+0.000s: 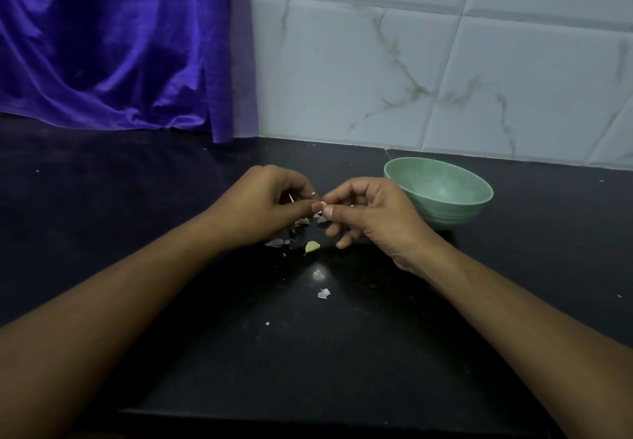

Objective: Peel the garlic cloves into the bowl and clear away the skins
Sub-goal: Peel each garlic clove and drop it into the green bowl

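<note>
Grip: left hand (pixel 263 205) and right hand (pixel 370 212) both pinch one small garlic clove (pixel 323 204) at their fingertips, above the middle of the countertop (pixel 137 216).
Loose clove (pixel 312 247): pale, curved, lying under the hands.
Skins (pixel 275 242): papery flakes scattered beside it.
Bowl (pixel 445 214): smooth pale-green, ribbed foot, near the back edge, beside the right hand.
Countertop: dark, glossy, speckled.

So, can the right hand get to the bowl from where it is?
Probably yes. The bowl stands just beyond the right hand, mouth up, with nothing between them. That hand and the left hand both pinch a clove, so one would have to let go first.
</note>
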